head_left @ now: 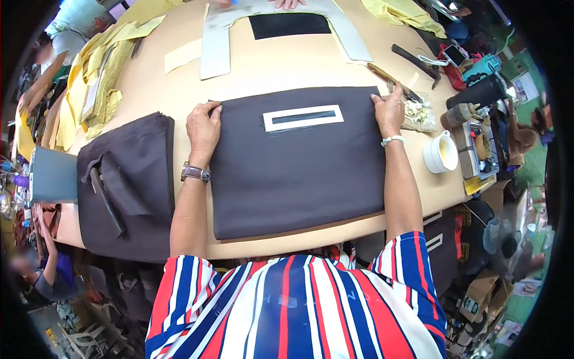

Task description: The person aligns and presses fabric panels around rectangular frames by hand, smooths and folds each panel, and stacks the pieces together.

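Note:
A dark brown fabric panel (299,173) lies flat on the table in front of me. Near its far edge sits a white rectangular frame (304,118) around a dark slit. My left hand (204,128) is closed on the panel's far left corner, thumb and fingers pinching the edge. At the far right corner, my right hand (390,111) pinches the panel in the same way. Just beyond the right hand are a wooden-handled tool (391,79) and a block smeared with a pale paste (418,113).
To the left, a hammer (107,194) rests on a stack of dark fabric (134,155). A white cup (440,152) and a tool tray (478,149) stand right. Another hammer (415,63) lies beyond. Across the table, another person's hand (289,3) touches a pale U-shaped piece (216,51).

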Action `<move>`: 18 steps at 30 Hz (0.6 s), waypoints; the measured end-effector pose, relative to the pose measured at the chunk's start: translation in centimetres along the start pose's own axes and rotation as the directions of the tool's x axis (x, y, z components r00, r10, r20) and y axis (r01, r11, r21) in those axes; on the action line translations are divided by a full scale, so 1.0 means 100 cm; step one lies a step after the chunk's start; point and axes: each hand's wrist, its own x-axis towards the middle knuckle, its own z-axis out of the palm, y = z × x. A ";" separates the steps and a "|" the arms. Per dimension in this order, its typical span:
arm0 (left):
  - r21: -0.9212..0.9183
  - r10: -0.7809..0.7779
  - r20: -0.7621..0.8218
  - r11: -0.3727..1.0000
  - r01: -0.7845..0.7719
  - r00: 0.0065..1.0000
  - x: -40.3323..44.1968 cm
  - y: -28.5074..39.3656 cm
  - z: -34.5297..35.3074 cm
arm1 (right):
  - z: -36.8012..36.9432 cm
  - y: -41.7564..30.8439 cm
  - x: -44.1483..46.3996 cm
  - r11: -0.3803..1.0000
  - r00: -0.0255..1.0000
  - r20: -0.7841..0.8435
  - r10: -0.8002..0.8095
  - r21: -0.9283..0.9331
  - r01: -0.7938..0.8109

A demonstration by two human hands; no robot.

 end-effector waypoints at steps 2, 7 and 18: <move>-0.004 -0.002 -0.005 1.000 0.002 1.000 0.001 -0.002 0.001 | 0.001 0.002 0.000 1.000 1.000 -0.014 -0.025 0.004 0.025; 0.167 0.064 -0.031 0.984 -0.058 0.997 -0.001 -0.001 -0.004 | 0.013 0.009 -0.008 0.971 0.965 -0.134 -0.227 -0.107 0.213; 0.205 -0.122 -0.219 0.964 0.168 0.968 0.000 0.028 -0.082 | 0.022 0.009 -0.012 0.936 0.928 -0.186 -0.322 -0.210 0.283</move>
